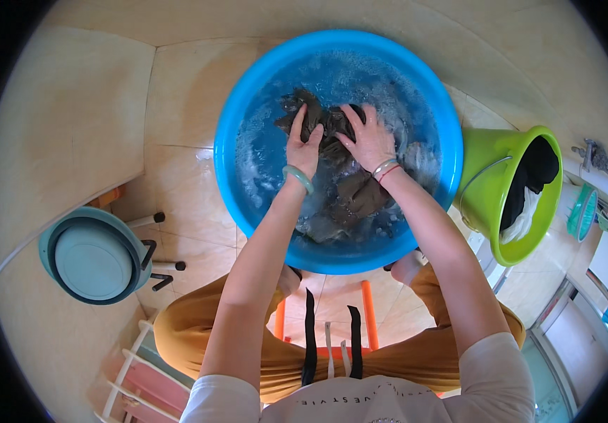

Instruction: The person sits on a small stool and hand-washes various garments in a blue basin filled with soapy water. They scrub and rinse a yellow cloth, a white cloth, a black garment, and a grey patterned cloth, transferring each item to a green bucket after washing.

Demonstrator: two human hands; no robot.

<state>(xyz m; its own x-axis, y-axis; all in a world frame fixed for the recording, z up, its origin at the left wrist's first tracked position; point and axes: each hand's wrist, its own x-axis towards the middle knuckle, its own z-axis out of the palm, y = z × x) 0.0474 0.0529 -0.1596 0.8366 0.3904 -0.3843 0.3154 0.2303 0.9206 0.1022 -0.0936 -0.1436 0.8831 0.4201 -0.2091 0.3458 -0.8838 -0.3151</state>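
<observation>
Holding wet dark-brown cloth (310, 118) between thumb and fingers of bare left hand (302, 152), in far half of large round blue plastic basin (226, 162). Gripping bunched dark cloth (339, 121) likewise with bare right hand (374, 143), fingers splayed. Seen in basin's nearer half: more brown fabric (362, 195), amid foamy water (346, 67). Just right of basin: lime-green plastic bucket (479, 169) with black cloth (534, 173) and white cloth (526, 218) inside.

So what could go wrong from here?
With the left hand and right hand gripping the dark cloth, it could snag on the green bangle or thin bracelets. Sudsy water might also slosh over the rim of the blue basin, leaving the tiled floor slippery near the feet.
</observation>
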